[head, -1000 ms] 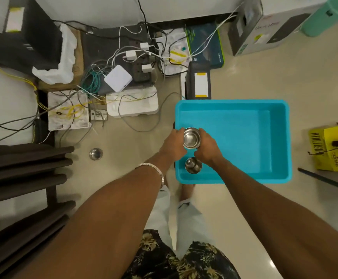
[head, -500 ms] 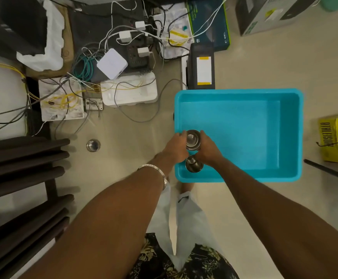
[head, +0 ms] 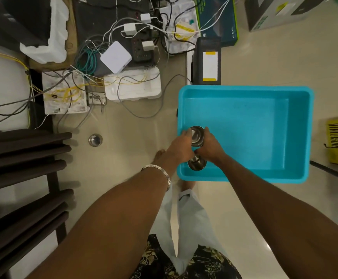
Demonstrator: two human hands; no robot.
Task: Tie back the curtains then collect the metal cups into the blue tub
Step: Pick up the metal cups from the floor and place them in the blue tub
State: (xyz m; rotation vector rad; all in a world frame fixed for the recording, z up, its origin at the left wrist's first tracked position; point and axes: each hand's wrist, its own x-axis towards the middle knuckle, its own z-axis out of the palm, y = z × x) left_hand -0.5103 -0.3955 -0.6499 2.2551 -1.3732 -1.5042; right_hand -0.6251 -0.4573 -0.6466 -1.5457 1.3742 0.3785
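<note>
Hands: your left hand (head: 179,142) and right hand (head: 209,144) together gripped a metal cup (head: 196,134) over the blue tub's (head: 244,90) near-left corner | second cup (head: 196,163) lay inside, just below | third cup (head: 95,139) sat on floor, well apart | advice: lower gently beside second cup.

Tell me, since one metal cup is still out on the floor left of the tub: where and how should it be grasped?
The floor cup stands upright, mouth up, alone on bare tile. Probably best to come straight down from above and pinch its round rim, or wrap fingers around its wall. The left hand is nearer it than the right hand; both now hold a cup over the blue tub.
</note>
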